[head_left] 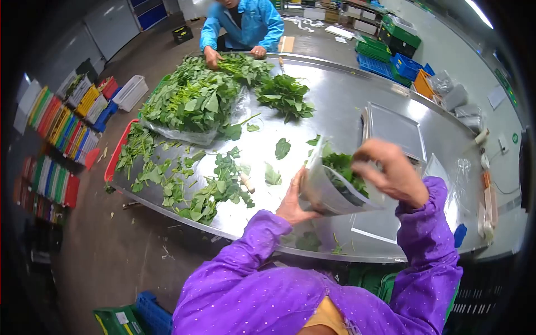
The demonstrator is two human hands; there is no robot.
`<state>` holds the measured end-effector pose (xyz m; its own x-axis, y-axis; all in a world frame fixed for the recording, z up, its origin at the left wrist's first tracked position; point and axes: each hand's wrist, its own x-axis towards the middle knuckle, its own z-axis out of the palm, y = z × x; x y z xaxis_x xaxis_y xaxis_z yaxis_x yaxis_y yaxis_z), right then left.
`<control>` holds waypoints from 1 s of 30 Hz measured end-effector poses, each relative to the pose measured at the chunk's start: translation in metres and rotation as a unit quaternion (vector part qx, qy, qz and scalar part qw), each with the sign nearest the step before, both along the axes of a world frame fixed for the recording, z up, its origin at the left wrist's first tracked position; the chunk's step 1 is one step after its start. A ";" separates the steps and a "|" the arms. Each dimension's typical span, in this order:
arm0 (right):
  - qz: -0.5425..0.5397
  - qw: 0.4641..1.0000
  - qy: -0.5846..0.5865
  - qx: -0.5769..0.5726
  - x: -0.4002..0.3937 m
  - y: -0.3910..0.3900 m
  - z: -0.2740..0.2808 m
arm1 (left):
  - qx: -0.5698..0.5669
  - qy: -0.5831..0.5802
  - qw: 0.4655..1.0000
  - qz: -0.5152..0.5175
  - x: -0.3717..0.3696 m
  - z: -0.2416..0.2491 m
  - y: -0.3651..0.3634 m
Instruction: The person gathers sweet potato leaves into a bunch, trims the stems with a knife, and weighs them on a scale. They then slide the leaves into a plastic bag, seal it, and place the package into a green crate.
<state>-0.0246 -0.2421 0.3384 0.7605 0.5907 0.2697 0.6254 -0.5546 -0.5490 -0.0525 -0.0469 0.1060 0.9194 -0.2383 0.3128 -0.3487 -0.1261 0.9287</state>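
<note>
A clear plastic bag [329, 192] with green leaves [347, 170] in it is tilted over the near side of the metal table. My left hand [296, 202] grips the bag's left side, thumb low and fingers up along it. Over the right side of the bag's mouth is my right hand [391, 172], its fingers curled and slightly blurred close to the leaves. What those fingers hold, if anything, is hidden. Left of the bag, loose leafy stems [220, 187] are scattered on the table, with a wooden-looking handle [246, 182] among them.
A large heap of leafy greens [192, 100] lies on plastic at the table's far left, beside a smaller bunch [285, 96]. Across the table, a person in a blue jacket [248, 25] handles greens. A scale-like metal platform [395, 133] stands right, near plastic sheets [460, 173].
</note>
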 end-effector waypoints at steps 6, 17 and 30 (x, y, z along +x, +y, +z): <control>0.075 0.949 0.306 0.016 0.013 -0.019 -0.013 | 0.070 -0.030 0.995 0.072 -0.006 0.009 -0.032; 0.129 0.965 0.220 -0.066 0.014 -0.056 -0.034 | 0.189 -0.014 0.981 0.039 -0.011 -0.007 -0.042; -0.092 0.919 0.381 -0.050 0.050 -0.034 -0.031 | 0.089 -0.049 0.995 -0.002 0.016 -0.063 -0.044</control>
